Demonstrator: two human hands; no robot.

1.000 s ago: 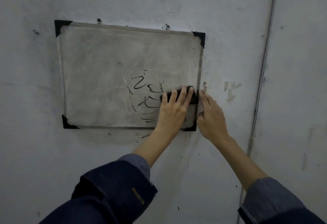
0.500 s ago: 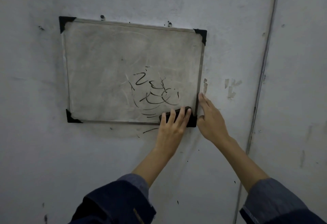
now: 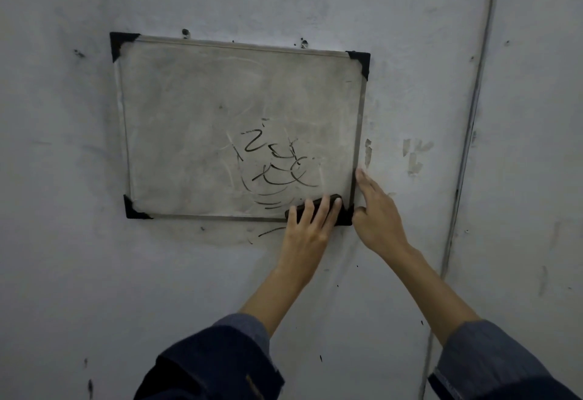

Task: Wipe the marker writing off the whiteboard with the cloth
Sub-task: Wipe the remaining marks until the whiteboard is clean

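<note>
Moved since a second ago: left hand (image 3: 310, 229), fingers spread flat on dark cloth (image 3: 318, 208), from mid-board to whiteboard (image 3: 195, 122) lower-right corner. Marker writing (image 3: 277, 166), frame centre, largely remains. Right hand (image 3: 377, 210), fingers straight, steadies right frame edge.

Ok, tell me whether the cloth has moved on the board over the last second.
Yes. The cloth under the left hand went down, from level with the writing to the whiteboard's bottom right corner.
</note>
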